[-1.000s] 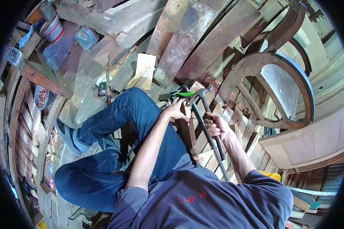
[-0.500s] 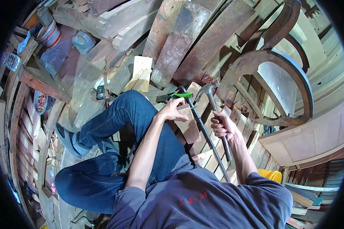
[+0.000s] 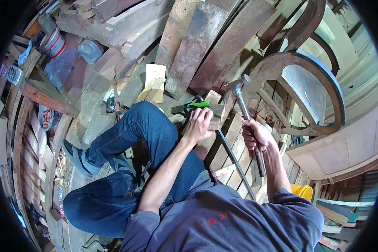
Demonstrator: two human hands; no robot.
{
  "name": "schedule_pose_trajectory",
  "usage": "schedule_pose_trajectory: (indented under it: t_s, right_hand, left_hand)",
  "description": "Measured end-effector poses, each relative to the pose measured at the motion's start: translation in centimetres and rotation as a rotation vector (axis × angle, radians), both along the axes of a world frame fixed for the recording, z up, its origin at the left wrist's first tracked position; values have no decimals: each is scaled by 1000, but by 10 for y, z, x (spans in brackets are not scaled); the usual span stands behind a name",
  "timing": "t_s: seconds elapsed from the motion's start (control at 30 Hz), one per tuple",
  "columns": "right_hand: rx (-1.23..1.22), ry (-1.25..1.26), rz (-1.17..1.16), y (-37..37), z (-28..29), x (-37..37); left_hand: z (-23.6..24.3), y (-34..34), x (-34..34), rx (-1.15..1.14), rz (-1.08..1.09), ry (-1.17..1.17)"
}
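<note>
My left hand (image 3: 197,126) is closed on a small wooden block (image 3: 216,113), just below the green handle (image 3: 202,104) of a long black bar clamp (image 3: 233,155). Part of the block is hidden under my fingers. My right hand (image 3: 256,133) grips the shaft of a steel claw hammer (image 3: 242,101), its head raised to the right of the clamp. My bent legs in jeans (image 3: 151,126) lie left of both hands.
Long weathered boards (image 3: 216,50) lean at the top. A curved wooden chair frame (image 3: 334,96) stands right, above a pale curved panel (image 3: 336,151). A bucket (image 3: 54,46), jug (image 3: 89,51) and water bottle (image 3: 10,72) sit upper left; a yellow bucket (image 3: 301,191) lies lower right.
The hammer and my right hand have moved rightward. A pale block has appeared under my left hand and shifted up to the clamp, my fingers now closing over it.
</note>
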State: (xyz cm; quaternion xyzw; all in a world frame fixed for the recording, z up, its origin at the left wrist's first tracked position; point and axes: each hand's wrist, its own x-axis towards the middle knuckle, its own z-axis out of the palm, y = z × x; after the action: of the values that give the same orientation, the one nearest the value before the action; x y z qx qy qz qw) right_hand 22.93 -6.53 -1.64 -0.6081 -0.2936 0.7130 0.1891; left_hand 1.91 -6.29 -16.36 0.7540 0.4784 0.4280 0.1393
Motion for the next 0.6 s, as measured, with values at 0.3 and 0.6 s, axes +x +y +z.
schedule_pose_trajectory:
  t_s: [0.3,0.6]
  right_hand:
    - [-46,-69,82,-30,8,16]
    - [-91,-83,200,-23,12,34]
  left_hand:
    - [5,-16,21,-211,124,93]
    - [-10,-18,15,-108,32,145]
